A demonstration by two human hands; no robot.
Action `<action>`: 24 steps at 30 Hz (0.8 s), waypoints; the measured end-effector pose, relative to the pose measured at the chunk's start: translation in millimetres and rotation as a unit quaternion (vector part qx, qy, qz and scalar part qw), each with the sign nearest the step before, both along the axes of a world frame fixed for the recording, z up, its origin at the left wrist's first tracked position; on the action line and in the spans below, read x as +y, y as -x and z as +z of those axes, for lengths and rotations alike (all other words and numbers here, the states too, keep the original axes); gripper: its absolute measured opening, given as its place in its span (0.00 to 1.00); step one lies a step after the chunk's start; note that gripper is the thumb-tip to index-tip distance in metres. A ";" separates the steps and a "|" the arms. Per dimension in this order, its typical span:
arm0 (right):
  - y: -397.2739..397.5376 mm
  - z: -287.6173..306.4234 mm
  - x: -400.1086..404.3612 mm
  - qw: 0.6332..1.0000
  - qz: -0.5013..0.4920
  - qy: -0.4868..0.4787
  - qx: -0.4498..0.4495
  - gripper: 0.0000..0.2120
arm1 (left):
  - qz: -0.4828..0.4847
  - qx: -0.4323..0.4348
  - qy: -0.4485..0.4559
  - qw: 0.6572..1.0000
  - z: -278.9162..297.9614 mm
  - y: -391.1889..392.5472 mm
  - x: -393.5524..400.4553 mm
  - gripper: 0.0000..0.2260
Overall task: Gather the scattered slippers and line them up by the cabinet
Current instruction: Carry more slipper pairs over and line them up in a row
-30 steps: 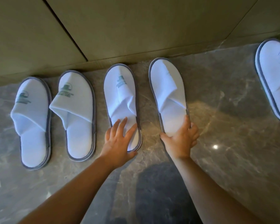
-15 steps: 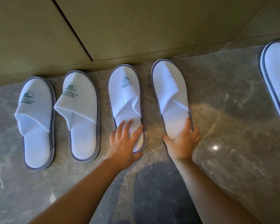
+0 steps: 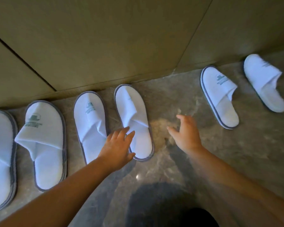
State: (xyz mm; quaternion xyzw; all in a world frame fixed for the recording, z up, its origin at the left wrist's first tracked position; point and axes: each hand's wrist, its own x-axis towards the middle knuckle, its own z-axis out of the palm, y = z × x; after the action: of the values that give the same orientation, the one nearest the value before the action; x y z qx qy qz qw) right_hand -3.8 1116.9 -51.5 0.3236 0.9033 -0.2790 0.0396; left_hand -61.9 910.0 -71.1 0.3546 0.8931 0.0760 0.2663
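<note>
Several white slippers with grey rims lie toes-first against the olive cabinet. From the left: one cut off by the frame edge, a second slipper, a third slipper and a fourth slipper. My left hand hovers with straight fingers over the gap between the third and fourth, fingertips at the fourth's heel; contact is unclear. My right hand hangs open above the bare floor, holding nothing. Two more slippers, one and another, lie angled further right.
The floor is polished grey-brown marble, with a stretch of it between the fourth slipper and the two on the right. A dark shadow falls at the bottom middle.
My right hand let go of the fourth slipper's heel and moved right over the floor. My left hand left the third slipper. The view swung right, revealing a further slipper.
</note>
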 end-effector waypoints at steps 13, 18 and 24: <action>-45.8 -48.9 183.8 0.981 -0.170 -0.028 -0.095 0.39 | -0.059 0.006 0.073 0.996 -46.0 -13.9 127.9 0.36; -39.5 -70.8 208.0 0.985 -0.161 -0.026 -0.055 0.44 | -0.052 0.020 0.094 0.994 -55.0 -21.3 135.8 0.38; -35.5 -74.3 201.1 0.984 -0.171 -0.042 0.011 0.41 | -0.064 0.025 0.102 0.992 -55.7 -18.7 133.0 0.38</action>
State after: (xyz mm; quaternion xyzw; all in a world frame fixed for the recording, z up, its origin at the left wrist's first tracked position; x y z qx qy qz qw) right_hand 31.7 1317.9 -125.7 0.4718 0.8459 -0.2467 -0.0327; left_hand -43.2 1042.9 -126.9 0.3839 0.8779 -0.0420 0.2833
